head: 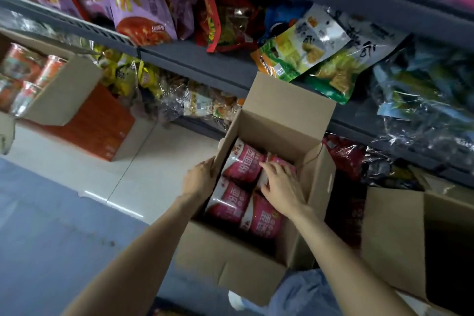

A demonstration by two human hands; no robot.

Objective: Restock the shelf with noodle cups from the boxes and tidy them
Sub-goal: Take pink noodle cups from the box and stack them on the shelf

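open box: plain brown corrugated cardboard (pixel 232 261), flaps standing up, sitting on the floor right against the shelf front
noodle cups: pink, glossy shrink-wrapped cups (pixel 264 220) lying on their sides inside the open box, packed tight so they touch each other, four or so showing, big white lettering on the wrap
left hand: left hand (pixel 198 178) grips the box's left wall at the top edge, fingers curled over the rim
right hand: right hand (pixel 280 187) is down inside the box, fingers spread fairly wide and resting on the far right cup; can't tell if it's actually got hold of it
room in the box: there's a bare cardboard gap behind the cups toward the tall back flap
shelf: dark grey metal shelves (pixel 195 61) with straight front lips, crammed with crinkly plastic snack bags (pixel 302 46), some hanging over the edge right above the box
second box: another brown carton (pixel 392 244) just beside on the right, open, inside too dark to see
left side: a box of orange cups (pixel 48 72) sits tipped on an orange carton (pixel 102 126), well apart from the hands
floor: smooth pale tile (pixel 164 161) meeting a grey strip, open space to the left of the box
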